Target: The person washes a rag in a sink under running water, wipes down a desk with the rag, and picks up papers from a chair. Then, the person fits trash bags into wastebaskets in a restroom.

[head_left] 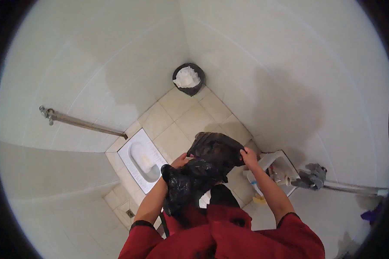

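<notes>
A black plastic bag (216,149) is stretched between my two hands in front of my body. My left hand (179,161) grips its left edge, the fingers partly hidden by the plastic. On the other side, my right hand (249,157) pinches the bag's right edge. The crumpled lower part of the bag hangs back over my left forearm and against my red clothing. Whether anything lies inside the bag I cannot tell.
A white squat toilet (124,152) is set in the tiled floor (175,134) at left. In the far corner stands a black-lined bin (198,88) with white paper. A pipe (86,124) runs along the left wall. At right are a white shelf (285,163) with small items and a grey cloth (313,177).
</notes>
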Action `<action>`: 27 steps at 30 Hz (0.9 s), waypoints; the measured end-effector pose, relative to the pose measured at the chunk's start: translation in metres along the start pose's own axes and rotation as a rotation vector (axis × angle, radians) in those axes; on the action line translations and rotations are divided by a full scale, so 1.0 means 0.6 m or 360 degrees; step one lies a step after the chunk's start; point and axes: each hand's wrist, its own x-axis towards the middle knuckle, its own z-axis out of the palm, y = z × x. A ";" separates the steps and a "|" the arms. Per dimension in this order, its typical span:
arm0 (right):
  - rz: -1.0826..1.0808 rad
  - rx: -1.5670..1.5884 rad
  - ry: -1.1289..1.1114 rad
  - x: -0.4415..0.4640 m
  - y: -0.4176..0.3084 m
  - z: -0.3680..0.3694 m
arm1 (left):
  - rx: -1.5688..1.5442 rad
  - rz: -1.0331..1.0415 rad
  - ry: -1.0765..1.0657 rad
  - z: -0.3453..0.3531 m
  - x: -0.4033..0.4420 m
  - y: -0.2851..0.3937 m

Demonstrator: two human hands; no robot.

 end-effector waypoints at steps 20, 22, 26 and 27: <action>-0.0299 -0.1144 0.0160 0.494 0.008 0.142 | 0.0696 -0.0277 -0.0427 -0.232 0.446 0.034; -0.0308 -0.0672 -0.0041 0.585 0.004 0.217 | 0.0730 -0.0233 -0.0480 -0.222 0.451 0.052; 0.0148 -0.0242 -0.0448 0.763 0.010 0.395 | 0.0679 -0.0189 -0.0697 -0.209 0.470 0.087; 0.0342 0.0128 -0.0472 0.801 0.004 0.430 | 0.0672 -0.0156 -0.0702 -0.211 0.480 0.090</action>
